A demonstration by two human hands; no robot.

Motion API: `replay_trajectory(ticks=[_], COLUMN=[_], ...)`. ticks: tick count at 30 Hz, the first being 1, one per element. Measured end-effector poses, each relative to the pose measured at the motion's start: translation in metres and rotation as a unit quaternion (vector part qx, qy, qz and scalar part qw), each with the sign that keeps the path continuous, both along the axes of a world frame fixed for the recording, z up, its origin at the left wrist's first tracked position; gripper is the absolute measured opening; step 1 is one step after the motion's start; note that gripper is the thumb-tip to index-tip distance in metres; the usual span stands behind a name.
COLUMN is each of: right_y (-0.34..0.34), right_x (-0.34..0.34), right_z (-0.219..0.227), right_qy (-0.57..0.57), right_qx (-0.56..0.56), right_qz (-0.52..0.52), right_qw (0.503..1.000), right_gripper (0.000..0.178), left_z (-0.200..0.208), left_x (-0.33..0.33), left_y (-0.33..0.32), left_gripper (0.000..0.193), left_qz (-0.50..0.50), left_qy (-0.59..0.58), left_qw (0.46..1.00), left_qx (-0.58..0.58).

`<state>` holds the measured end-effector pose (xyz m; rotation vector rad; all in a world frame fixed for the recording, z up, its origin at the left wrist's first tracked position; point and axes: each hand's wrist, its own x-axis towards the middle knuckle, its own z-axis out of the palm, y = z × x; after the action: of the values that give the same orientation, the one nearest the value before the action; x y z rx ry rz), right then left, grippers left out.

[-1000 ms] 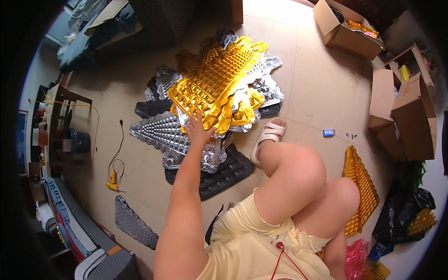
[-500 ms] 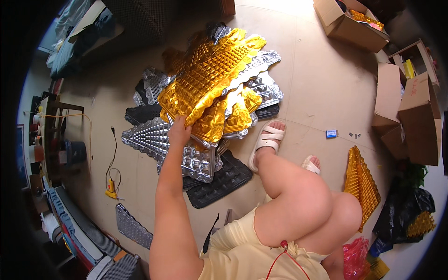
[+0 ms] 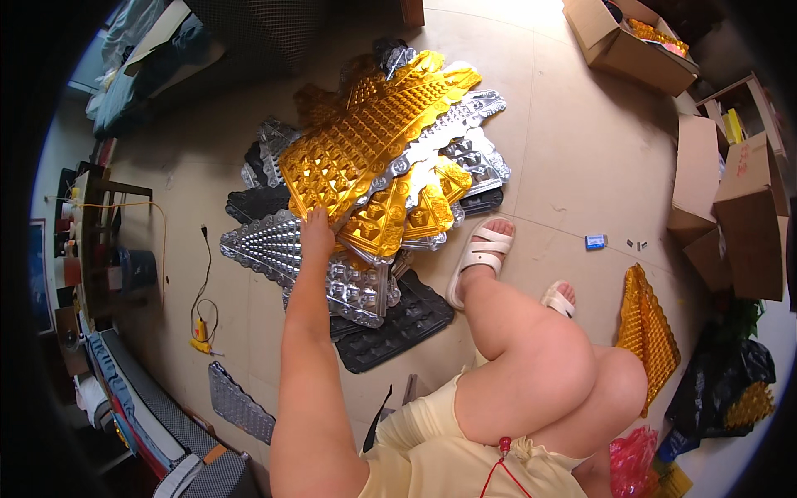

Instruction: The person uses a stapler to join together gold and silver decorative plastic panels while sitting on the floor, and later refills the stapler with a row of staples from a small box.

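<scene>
On the floor, far and slightly left of centre, a heap of embossed sheets, topped by a gold sheet, long axis slanting from near left to far right, directly beyond the left hand; of the two hands, the left nearer, with fingers together and touching the near edge of the gold sheet, though impossible to say whether pinching it; right hand out of sight, spread or closed impossible to say. Just under the left hand, a silver sheet, narrow end to the left. At far right, an open cardboard box with gold pieces inside; nearer, another cardboard box, contents mostly hidden; nearer again, a black plastic bag with a gold scrap against it, then a pink plastic bag, contents unclear
</scene>
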<state>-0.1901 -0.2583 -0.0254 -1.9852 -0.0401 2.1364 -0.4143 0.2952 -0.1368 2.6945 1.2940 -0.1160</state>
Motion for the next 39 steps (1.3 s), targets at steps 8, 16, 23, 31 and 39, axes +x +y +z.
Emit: replay_trajectory(ticks=[8,16,23,31,39], right_y=[-0.011,-0.006,-0.023,0.028,0.183], right_x=[-0.004,-0.008,0.015,0.11,0.057], right_z=[0.0,-0.006,-0.018,0.135,0.235], right_qy=[0.011,0.009,-0.125,-0.401,-0.372], right_qx=[-0.016,-0.005,0.031,0.251,0.422], right_qz=[-0.028,-0.044,-0.142,-0.292,-0.062], right_qw=[0.999,0.999,0.981,0.831,0.824], right_gripper=[0.031,0.032,0.033,0.035,0.087], left_z=[-0.006,0.008,0.106,0.256,0.315], left_x=[0.004,-0.019,0.013,0.123,0.249], left_y=[-0.011,0.006,0.014,-0.061,-0.185], left_gripper=[0.074,0.013,0.018,0.018,0.033], left_qz=[-0.016,-0.035,0.028,-0.11,-0.154], left_qy=[0.103,-0.054,-0.336,-0.471,-0.565], left_qw=[0.994,0.996,0.941,0.867,0.785], left_qx=[0.013,0.061,0.024,-0.118,-0.204])
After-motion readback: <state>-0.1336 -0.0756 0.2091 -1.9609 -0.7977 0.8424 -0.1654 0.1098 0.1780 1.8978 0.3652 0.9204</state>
